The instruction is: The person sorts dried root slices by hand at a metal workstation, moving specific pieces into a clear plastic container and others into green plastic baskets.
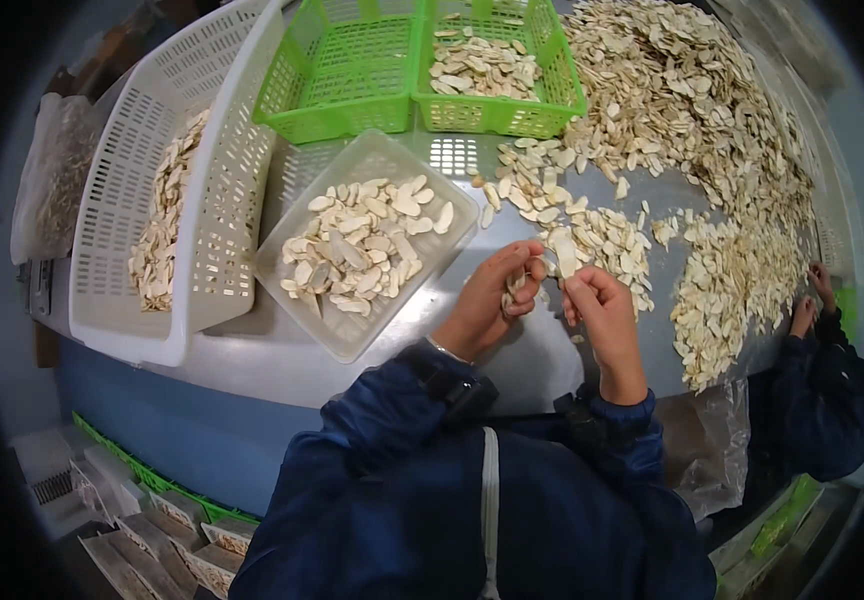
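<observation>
A big heap of pale dried slices [712, 130] covers the grey table [282, 350] ahead of me, with white [122, 180] and green [352, 80] baskets and a clear tray [367, 240] to my left. My left hand [492, 300] is curled around a few slices [514, 290] just beside the tray. My right hand [602, 310] pinches one slice [564, 250] at the heap's near edge.

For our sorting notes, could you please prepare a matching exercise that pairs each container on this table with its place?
Things:
1. green basket
2. clear tray
3. white basket
4. left hand

Places:
A. far left, tilted on its side
B. top centre, behind the tray
C. beside the right hand, holding pale slices
D. centre, just left of the hands

Pairs: 1-B, 2-D, 3-A, 4-C
</observation>
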Motion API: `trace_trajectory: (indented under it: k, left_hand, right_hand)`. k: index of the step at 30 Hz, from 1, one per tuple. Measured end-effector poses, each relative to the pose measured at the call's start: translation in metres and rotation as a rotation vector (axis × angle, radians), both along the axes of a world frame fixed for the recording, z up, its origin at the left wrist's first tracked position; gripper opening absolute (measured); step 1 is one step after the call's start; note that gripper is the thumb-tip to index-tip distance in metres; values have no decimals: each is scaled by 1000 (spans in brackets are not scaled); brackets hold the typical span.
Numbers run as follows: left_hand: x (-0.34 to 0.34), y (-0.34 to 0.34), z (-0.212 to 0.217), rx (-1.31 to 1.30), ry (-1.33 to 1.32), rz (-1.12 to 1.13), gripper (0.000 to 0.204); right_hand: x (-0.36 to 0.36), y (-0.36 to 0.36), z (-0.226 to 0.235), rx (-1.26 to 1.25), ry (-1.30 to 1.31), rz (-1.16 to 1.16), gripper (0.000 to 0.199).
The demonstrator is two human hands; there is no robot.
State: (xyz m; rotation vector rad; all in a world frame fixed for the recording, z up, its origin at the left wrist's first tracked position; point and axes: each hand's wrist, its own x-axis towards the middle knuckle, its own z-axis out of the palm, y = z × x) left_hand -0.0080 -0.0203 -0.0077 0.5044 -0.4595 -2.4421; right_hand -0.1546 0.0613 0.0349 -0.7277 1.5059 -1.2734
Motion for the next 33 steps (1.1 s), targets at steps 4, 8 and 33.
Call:
trace_trajectory:
  k: [4,8,33]
  left_hand:
    - [2,7,-5,1,-26,-35,25]
    - [9,15,-4,-2,-22,-25,23]
    - [7,15,-31,-52,21,-15,27]
  right_hand:
    - [0,8,-6,5,-16,2,12]
    - [9,13,-8,3,-12,2,11]
    - [21,-10,30,35,128,419,9]
